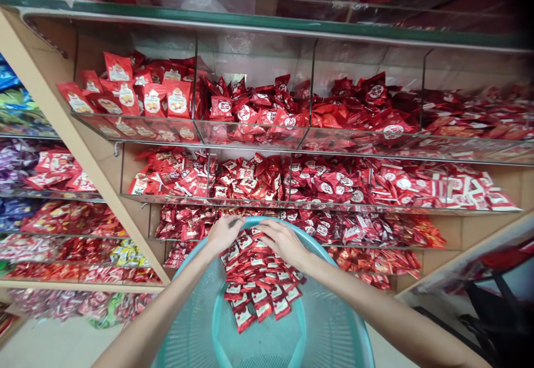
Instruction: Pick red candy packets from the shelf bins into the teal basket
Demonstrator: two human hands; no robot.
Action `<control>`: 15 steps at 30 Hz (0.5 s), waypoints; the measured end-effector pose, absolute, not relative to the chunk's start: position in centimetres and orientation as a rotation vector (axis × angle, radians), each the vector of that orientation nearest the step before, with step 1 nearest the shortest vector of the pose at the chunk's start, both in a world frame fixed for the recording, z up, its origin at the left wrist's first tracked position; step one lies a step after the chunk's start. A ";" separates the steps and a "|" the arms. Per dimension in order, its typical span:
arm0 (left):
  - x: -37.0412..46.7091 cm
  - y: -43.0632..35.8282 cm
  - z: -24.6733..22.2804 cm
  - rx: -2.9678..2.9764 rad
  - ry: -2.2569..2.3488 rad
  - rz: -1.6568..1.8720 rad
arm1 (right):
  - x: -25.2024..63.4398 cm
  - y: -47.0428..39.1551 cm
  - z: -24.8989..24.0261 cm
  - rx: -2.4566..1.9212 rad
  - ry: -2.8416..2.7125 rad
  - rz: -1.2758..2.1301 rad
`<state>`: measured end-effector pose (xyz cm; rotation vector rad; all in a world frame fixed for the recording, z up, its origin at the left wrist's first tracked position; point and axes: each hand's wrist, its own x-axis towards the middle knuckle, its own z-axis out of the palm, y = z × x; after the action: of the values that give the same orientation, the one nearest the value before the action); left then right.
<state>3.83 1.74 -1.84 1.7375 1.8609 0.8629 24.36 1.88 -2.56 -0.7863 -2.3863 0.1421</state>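
Observation:
A large teal plastic basket (346, 323) is tilted against the shelves, with a heap of small red and white packets (261, 279) inside its upper part. My left hand (226, 233) is at the basket's upper rim, its fingers closed around something small and dark that I cannot make out. At the right of the same rim, my right hand (283, 241) rests over the packets with its fingers spread and bent. Both forearms reach in over the basket from below.
Glass-fronted shelves of red packets (250, 106) rise in front, with dividers between the compartments. A wooden upright (83, 151) separates them from shelves of purple, blue and red packets (54, 167) on the left. A black bag (496, 307) lies at the lower right.

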 end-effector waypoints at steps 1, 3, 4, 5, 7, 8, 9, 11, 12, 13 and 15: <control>3.8 1.7 -1.7 1.736 1.866 0.858 | 24.3 1.8 -2.5 -0.802 -2.408 0.107; 3.8 1.6 -1.5 1.730 1.879 0.846 | 24.3 1.6 -2.3 -0.831 -2.451 0.022; 3.8 1.6 -1.4 1.728 1.885 0.842 | 24.3 1.5 -2.2 -0.838 -2.472 -0.016; 3.8 1.6 -1.4 1.728 1.891 0.838 | 24.2 1.4 -2.0 -0.841 -2.491 -0.049; 3.8 1.7 -1.5 1.738 1.898 0.827 | 24.1 1.3 -1.9 -0.842 -2.517 -0.100; 3.8 1.7 -1.5 1.746 1.900 0.822 | 24.1 1.3 -1.8 -0.842 -2.524 -0.119; 3.8 1.8 -1.6 1.754 1.902 0.818 | 24.0 1.3 -1.9 -0.847 -2.526 -0.133; 3.8 1.9 -1.7 1.765 1.903 0.814 | 24.0 1.2 -1.9 -0.870 -2.521 -0.145; 3.8 1.9 -1.7 1.768 1.899 0.817 | 24.0 1.1 -1.9 -0.884 -2.516 -0.148; 3.8 1.9 -1.7 1.772 1.892 0.823 | 24.1 1.0 -1.9 -0.896 -2.511 -0.149; 3.8 1.9 -1.6 1.782 1.873 0.838 | 24.1 0.9 -1.6 -0.907 -2.494 -0.150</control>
<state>3.80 1.85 -1.58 1.7817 1.8731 0.8375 24.08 0.85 -1.56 -0.9067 -2.4937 -0.1500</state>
